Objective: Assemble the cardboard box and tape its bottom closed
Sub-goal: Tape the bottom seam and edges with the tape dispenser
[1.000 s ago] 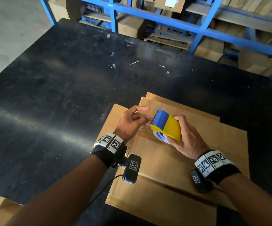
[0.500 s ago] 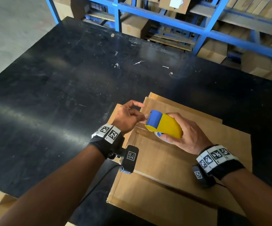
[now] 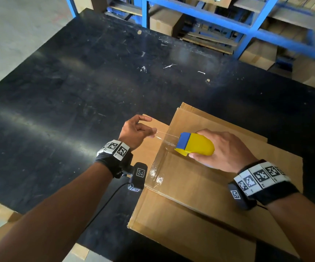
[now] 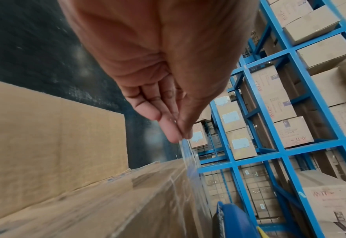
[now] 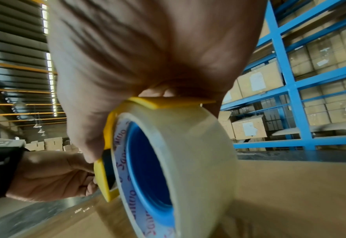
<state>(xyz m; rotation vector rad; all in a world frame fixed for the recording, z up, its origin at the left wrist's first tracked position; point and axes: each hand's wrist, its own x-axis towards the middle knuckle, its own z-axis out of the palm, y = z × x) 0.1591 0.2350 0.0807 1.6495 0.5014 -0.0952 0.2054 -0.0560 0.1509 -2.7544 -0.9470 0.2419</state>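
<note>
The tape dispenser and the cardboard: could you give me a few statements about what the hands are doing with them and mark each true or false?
1. The right hand grips the yellow and blue tape dispenser. True.
2. The left hand lies flat on the black table. False: it pinches the end of the clear tape between thumb and fingers, above the cardboard's edge.
3. A strip of clear tape stretches between the left hand and the dispenser. True.
4. The cardboard box stands fully assembled and upright. False: it lies flat on the table.
5. The roll in the dispenser is brown paper tape. False: the right wrist view shows a clear roll on a blue core.
</note>
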